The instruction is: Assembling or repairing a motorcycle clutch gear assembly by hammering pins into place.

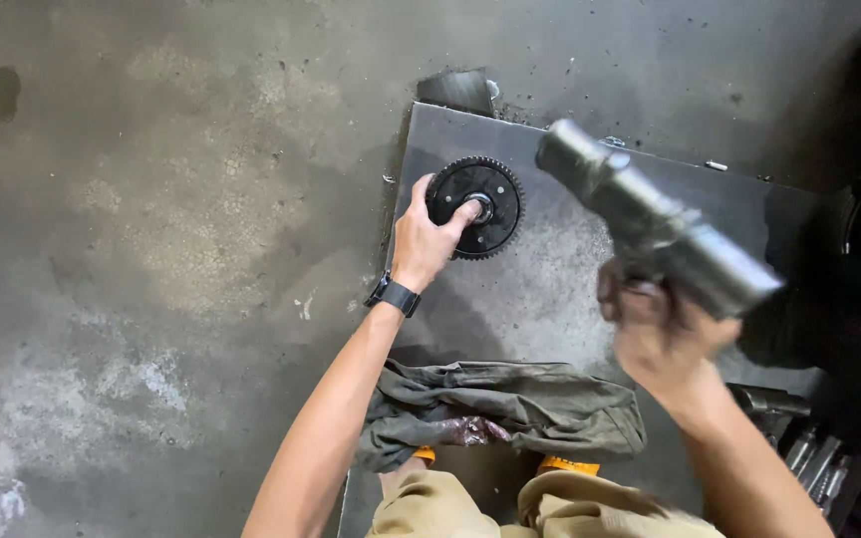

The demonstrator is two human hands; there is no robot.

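Left hand: the left hand (429, 234) lay on one black toothed metal gear wheel (475, 207), forefinger stretched to the shiny hub at its centre, thumb raised beside the rim, the other fingers curled loosely; it pinched nothing.
Left arm: bare, it ran straight up from the lower edge of the view, with one black wristwatch (395, 295) on the wrist.
Right hand: the right hand (655, 334) was closed in a fist around the grip of one heavy dark grey power tool (655, 217), the back of the hand turned toward the camera.
Right arm: bare, it rose from the lower right corner, bent at the wrist.
Power tool: its barrel slanted from upper left to lower right, held in the air above the plate and blurred; its front end was up and to the right of the gear wheel, apart from it.
Gear wheel: it lay flat near the upper left corner of one grey steel plate (550, 289) set on the stained concrete floor (171, 249).
Cloth: one crumpled olive-green rag (510, 408) lay on the near edge of the plate, between the two arms.
Knees: two knees in tan trousers (510, 508) showed at the bottom edge, just below the rag.
Right side: several metal tools (817, 460) lay in shadow by the right forearm; their number could not be told.
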